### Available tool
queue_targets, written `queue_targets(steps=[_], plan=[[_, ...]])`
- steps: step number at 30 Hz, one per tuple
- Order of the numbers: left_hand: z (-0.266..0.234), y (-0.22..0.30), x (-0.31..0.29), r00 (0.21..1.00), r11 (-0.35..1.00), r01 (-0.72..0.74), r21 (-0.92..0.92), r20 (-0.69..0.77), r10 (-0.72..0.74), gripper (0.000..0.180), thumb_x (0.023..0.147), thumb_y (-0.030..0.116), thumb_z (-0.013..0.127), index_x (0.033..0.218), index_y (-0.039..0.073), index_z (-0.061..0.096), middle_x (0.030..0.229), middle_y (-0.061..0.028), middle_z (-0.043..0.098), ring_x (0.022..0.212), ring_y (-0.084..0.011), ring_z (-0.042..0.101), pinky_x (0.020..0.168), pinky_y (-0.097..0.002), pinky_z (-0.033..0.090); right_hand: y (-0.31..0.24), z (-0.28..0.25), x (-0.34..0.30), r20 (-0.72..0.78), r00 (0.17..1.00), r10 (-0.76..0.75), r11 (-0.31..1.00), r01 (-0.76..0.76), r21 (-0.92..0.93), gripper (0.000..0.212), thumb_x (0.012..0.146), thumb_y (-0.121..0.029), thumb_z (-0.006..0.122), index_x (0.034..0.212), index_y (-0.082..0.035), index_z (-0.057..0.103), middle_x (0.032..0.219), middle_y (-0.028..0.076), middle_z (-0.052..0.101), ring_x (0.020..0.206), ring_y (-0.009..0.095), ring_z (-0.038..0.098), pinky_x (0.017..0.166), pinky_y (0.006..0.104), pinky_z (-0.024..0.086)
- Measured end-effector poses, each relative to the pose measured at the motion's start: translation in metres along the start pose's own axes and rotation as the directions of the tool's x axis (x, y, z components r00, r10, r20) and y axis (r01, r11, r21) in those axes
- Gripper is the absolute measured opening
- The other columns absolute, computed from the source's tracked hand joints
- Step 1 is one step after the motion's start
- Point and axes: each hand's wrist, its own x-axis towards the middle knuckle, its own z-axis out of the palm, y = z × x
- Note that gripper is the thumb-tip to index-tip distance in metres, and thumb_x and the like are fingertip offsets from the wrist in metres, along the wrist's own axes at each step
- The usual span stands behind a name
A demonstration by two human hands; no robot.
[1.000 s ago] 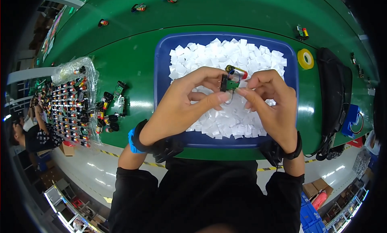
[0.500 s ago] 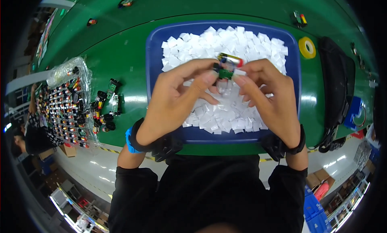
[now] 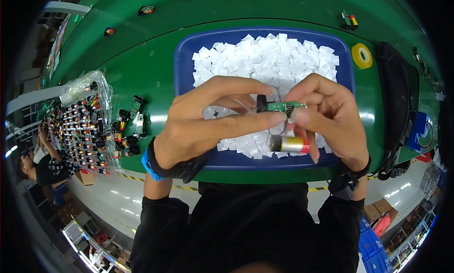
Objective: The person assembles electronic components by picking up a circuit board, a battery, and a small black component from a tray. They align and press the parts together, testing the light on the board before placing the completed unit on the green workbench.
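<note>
Over the tray, a small green circuit board (image 3: 281, 105) with a black round part at its left end is held between both hands. My left hand (image 3: 194, 117) has its thumb along the board's lower edge, the index finger arched above. At the right end, my right hand (image 3: 333, 117) pinches the board between thumb and fingers; its thumb is blurred. A yellow, red and black battery-like cylinder (image 3: 292, 144) hangs below the board on thin wires, close to the right fingers. Beneath lies a heap of white square packets (image 3: 265, 55) in a blue tray (image 3: 184, 74).
On the green table's left, several board-and-battery assemblies (image 3: 124, 126) lie beside a plastic-wrapped batch (image 3: 82, 126). A yellow tape roll (image 3: 362, 55) and a black bag (image 3: 397, 93) are right of the tray. Other assemblies (image 3: 349, 21) sit farther back. Another person (image 3: 42, 162) is at far left.
The board has turned, so the battery that was above it now hangs below. Both hands have shifted slightly; the left thumb now reaches farther right along the board.
</note>
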Motion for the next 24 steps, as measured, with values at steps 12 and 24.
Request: queue_targets(steps=[12, 24], plan=[[0.013, 0.012, 0.0, 0.83, 0.805, 0.548, -0.229, 0.027, -0.557, 0.013, 0.097, 0.012, 0.055, 0.092, 0.0, 0.059, 0.082, -0.0141, 0.061, 0.066, -0.0247, 0.061, 0.05, -0.0328, 0.048, 0.014, 0.021, 0.003, -0.169, 0.966, -0.195, 0.909, 0.113, -0.401, 0.011, 0.091, 0.001, 0.066, 0.1, 0.007, 0.062, 0.083, 0.012, 0.069, 0.064, 0.012, 0.065, 0.046, 0.0211, 0.051], [0.019, 0.015, -0.003, 0.921, 0.912, 0.39, 0.122, -0.069, -0.385, 0.027, 0.1, 0.016, 0.048, 0.08, 0.002, 0.059, 0.055, -0.012, 0.051, 0.048, -0.0327, 0.054, 0.045, -0.0396, 0.041, 0.023, 0.029, -0.003, -0.077, 0.997, -0.03, 0.937, 0.002, -0.35, 0.011, 0.096, -0.003, 0.061, 0.099, 0.008, 0.062, 0.071, 0.01, 0.064, 0.057, 0.011, 0.061, 0.048, 0.0224, 0.051]])
